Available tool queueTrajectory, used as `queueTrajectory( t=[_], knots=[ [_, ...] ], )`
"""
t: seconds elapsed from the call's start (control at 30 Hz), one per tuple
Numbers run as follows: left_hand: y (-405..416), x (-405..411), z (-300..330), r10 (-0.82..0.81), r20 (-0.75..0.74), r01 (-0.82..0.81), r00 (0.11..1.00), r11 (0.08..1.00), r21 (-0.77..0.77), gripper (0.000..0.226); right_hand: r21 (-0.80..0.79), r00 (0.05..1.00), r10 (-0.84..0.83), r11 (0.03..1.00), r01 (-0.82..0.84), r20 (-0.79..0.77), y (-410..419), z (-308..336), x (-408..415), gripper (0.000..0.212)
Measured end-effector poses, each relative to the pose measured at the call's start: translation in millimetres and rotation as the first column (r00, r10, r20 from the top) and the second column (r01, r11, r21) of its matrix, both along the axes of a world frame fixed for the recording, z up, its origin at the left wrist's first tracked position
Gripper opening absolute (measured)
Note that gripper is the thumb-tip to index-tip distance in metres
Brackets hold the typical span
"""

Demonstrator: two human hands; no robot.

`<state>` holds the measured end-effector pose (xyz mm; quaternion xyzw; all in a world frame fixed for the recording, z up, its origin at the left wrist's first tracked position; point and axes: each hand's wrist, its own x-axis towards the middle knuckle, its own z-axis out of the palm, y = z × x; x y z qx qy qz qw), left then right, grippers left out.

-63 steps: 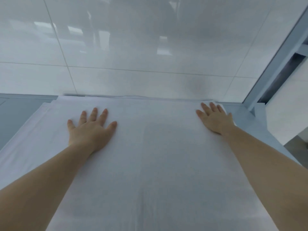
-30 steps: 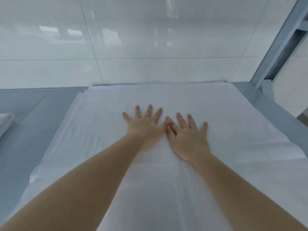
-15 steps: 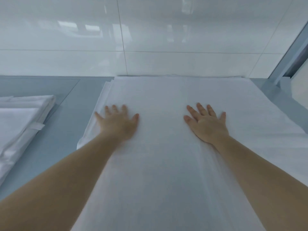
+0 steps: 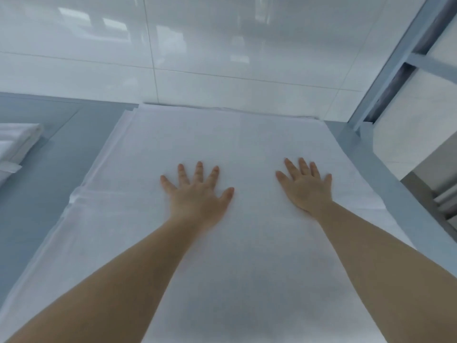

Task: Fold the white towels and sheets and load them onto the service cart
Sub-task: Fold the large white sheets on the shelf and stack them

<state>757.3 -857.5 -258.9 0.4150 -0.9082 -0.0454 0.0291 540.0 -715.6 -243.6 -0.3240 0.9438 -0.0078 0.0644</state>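
Observation:
A white sheet (image 4: 247, 134) lies spread flat in folded layers on the grey table (image 4: 49, 194), reaching from the tiled wall down to the bottom of the view. My left hand (image 4: 197, 194) presses palm down on the sheet's middle, fingers spread and straight. My right hand (image 4: 306, 186) lies flat on the sheet to the right of it, fingers straight too. Neither hand holds any cloth.
A stack of folded white linen (image 4: 14, 144) sits at the table's left edge. A white tiled wall (image 4: 197, 58) backs the table. A grey metal frame (image 4: 395, 65) rises at the right, with white panels behind it.
My hands came together at the middle of the sheet, then slid apart. In the last half second the view swung right and my left hand sits nearer the sheet's middle.

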Motion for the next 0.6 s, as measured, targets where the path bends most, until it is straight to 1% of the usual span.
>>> queueTrajectory(
  t=[0.13,0.23,0.27,0.3,0.37,0.4,0.43,0.5,0.6],
  knots=[
    [4,0,3,0.004,-0.007,-0.004,1.000,1.000,-0.009,0.074,0.053,0.982,-0.188,0.981,0.187,0.004,76,6,-41,0.067],
    [11,1,5,-0.004,-0.031,0.003,1.000,0.999,-0.034,0.069,0.069,0.944,-0.329,0.942,0.330,-0.018,83,11,-33,0.061],
    [12,2,6,-0.010,-0.034,0.008,0.999,0.999,-0.038,0.068,0.049,0.949,-0.317,0.947,0.316,-0.004,72,13,-18,0.058],
    [12,2,7,-0.015,-0.036,0.014,0.999,0.999,-0.035,0.066,0.017,0.967,-0.252,0.968,0.252,0.026,56,14,1,0.056],
    [12,2,9,-0.014,-0.054,0.013,0.998,1.000,-0.019,0.061,-0.037,0.997,-0.033,0.999,0.035,0.070,18,8,52,0.056],
    [12,2,9,-0.009,-0.064,0.009,0.998,1.000,-0.012,0.059,-0.052,0.996,0.061,0.997,-0.057,0.072,2,3,79,0.056],
    [13,3,10,-0.007,-0.068,0.007,0.998,1.000,-0.008,0.057,-0.059,0.991,0.119,0.992,-0.115,0.060,-11,-1,101,0.057],
    [13,3,10,-0.006,-0.063,0.006,0.998,1.000,-0.008,0.056,-0.044,0.987,0.158,0.986,-0.158,0.000,-22,-9,124,0.059],
    [12,2,11,0.012,-0.033,-0.012,0.999,1.000,0.012,0.057,-0.030,0.988,0.146,0.989,-0.147,-0.048,-22,-14,123,0.061]
  ],
)
